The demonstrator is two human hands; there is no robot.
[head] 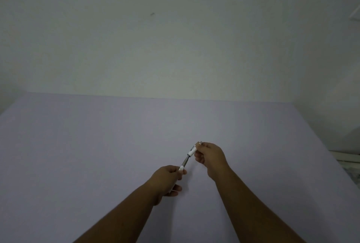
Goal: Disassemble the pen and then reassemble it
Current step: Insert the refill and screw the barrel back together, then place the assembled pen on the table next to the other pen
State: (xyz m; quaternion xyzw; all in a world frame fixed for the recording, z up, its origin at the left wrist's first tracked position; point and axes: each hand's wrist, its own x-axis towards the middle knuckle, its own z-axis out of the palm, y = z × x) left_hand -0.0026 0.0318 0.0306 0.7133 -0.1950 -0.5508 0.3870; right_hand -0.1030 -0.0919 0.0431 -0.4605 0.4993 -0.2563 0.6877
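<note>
A white pen is held above the lilac table (97, 155), pulled apart into two pieces. My left hand (167, 181) grips the white lower barrel (182, 168), most of it hidden in my fist. A thin grey refill (185, 162) sticks out of that barrel toward the upper right. My right hand (210, 157) pinches the short white upper part (191, 152) with its clip end at the top. The refill tip sits right at the mouth of the upper part; the image is too small to tell whether it is inside.
A plain pale wall (175, 38) rises behind the table's far edge. The table's right edge runs diagonally down at the right, with a white object (346, 158) beyond it.
</note>
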